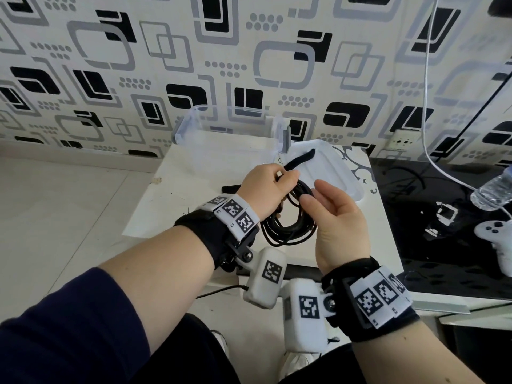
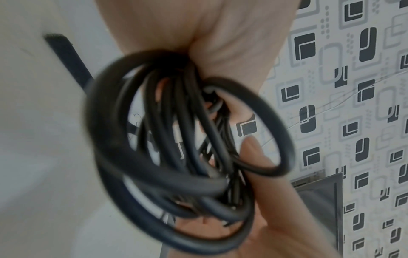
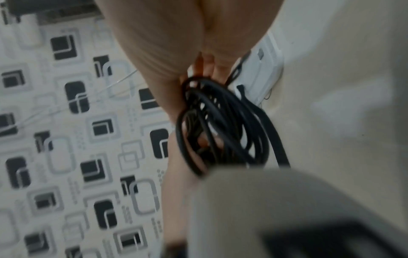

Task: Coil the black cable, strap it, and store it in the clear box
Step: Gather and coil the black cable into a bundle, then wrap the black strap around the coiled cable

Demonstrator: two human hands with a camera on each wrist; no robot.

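We note the left hand (image 1: 266,187) at frame centre gripping the coiled black cable (image 1: 288,225) and a black strap (image 1: 300,159). The right hand (image 1: 338,217) is relaxed, fingers touching the coil. The clear box (image 1: 230,139), upper centre, holds nothing visible; its lid (image 1: 332,173) lies beside it.

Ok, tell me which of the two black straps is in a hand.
The strap sticking up over the white lid, pinched with the cable by the left hand. The other strap lies flat on the table, untouched.
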